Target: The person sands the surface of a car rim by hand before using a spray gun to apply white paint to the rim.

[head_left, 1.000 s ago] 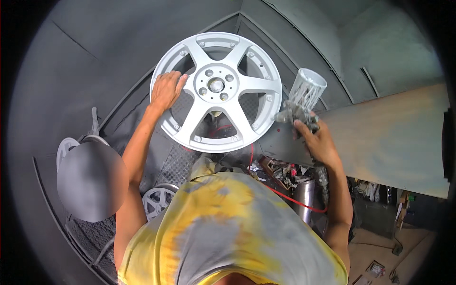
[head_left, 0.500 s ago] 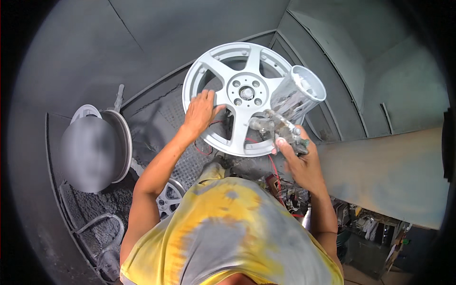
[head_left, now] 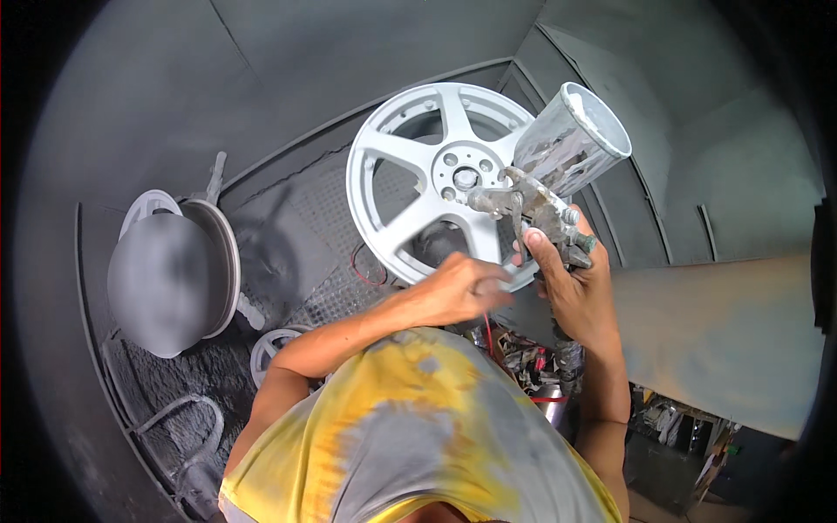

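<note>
A white six-spoke wheel rim (head_left: 402, 153) is upright in front of me. My right hand (head_left: 575, 279) is closed around a paint-crusted spray gun (head_left: 532, 200), whose cylindrical cup (head_left: 558, 135) is smeared with white paint and overlaps the rim's right side. My left hand (head_left: 462, 288) is below the gun, near the rim's lower edge, with bent fingers smeared by motion; I cannot tell whether anything is in them.
More wheel rims stand at the left (head_left: 222, 261) and lower left (head_left: 266, 349). A red hose (head_left: 488, 340) hangs near my body. Grey booth walls (head_left: 366, 35) surround me. A tan panel (head_left: 724, 331) is at the right, above cluttered items (head_left: 671, 414).
My left hand has left the wheel's spoke and moved down and rightward toward the gun. The gun, in my right hand, has risen slightly. The view has shifted, so the wheel appears farther right.
</note>
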The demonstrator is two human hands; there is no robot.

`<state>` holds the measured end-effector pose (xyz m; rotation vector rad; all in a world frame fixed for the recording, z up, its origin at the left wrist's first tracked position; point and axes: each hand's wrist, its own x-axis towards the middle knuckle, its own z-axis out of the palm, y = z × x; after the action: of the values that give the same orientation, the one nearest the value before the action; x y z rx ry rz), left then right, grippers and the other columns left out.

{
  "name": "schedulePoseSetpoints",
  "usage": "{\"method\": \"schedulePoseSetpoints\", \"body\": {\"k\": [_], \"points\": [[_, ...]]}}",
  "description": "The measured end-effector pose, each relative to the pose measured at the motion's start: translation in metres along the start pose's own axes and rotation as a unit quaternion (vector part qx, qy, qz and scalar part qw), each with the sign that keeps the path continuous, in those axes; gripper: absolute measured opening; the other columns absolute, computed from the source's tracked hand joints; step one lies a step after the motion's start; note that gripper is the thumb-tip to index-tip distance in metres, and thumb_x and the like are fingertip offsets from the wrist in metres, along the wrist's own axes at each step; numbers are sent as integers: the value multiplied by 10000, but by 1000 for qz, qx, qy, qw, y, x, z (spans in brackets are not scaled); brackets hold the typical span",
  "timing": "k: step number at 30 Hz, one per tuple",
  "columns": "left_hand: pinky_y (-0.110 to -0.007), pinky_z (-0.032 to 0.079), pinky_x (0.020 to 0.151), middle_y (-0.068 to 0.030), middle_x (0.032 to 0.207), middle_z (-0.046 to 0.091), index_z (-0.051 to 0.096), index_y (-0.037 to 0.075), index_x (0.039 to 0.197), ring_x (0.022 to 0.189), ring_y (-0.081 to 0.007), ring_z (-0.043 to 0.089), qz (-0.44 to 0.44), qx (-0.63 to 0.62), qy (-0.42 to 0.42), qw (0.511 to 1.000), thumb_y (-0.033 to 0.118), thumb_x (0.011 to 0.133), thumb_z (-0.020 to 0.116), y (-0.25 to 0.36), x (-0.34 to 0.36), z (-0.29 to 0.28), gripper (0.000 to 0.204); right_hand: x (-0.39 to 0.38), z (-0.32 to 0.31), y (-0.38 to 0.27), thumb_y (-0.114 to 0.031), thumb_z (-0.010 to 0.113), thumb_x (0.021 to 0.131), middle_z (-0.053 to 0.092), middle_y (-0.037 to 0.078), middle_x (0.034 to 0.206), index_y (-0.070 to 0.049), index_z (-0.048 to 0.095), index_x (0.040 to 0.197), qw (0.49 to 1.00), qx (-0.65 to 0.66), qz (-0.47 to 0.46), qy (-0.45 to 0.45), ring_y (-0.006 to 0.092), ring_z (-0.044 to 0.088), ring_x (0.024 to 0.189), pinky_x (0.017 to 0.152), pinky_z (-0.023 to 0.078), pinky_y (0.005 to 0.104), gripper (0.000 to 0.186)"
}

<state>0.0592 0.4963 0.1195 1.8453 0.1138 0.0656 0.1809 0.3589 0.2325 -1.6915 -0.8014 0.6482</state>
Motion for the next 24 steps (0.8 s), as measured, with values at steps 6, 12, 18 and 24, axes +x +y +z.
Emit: {"method": "schedulePoseSetpoints", "body": {"k": [6, 12, 18, 24], "points": [[-337, 605, 928, -150, 1122, 795, 761, -74, 1130, 1075, -182, 755, 56, -279, -89, 955, 157, 1037, 784, 19, 3, 17, 250, 6, 17, -17, -146, 698, 1097, 703, -1, 919, 5, 670, 1204, 999, 38, -4, 3, 62, 641, 845, 765, 522, 254, 188], [-312, 659, 879, -137, 1017, 813, 766, -91, 1091, 959, -216, 816, 57, -335, -82, 937, 40, 1004, 788, 25, 5, 4, 159, 9, 24, -21, -114, 699, 1087, 701, 23, 958, 22, 676, 1180, 996, 81, -45, 16, 70, 654, 840, 756, 519, 248, 166], [-310, 655, 855, -131, 1012, 813, 771, -67, 1072, 943, -202, 807, 46, -341, -53, 937, 29, 993, 802, 7, 12, -7, 128, 36, 33, -15, -189, 706, 1087, 717, 35, 952, 38, 677, 1210, 996, 33, -75, -23, 91, 667, 831, 755, 532, 276, 260], [-300, 639, 838, -84, 1040, 778, 764, -52, 1083, 915, -160, 777, 73, -288, 129, 946, 30, 1030, 759, -27, 2, -34, 98, 112, 58, -2, -257, 708, 1080, 749, 56, 876, -5, 709, 1220, 996, -40, -69, -38, 114, 695, 783, 742, 544, 325, 288]]}}
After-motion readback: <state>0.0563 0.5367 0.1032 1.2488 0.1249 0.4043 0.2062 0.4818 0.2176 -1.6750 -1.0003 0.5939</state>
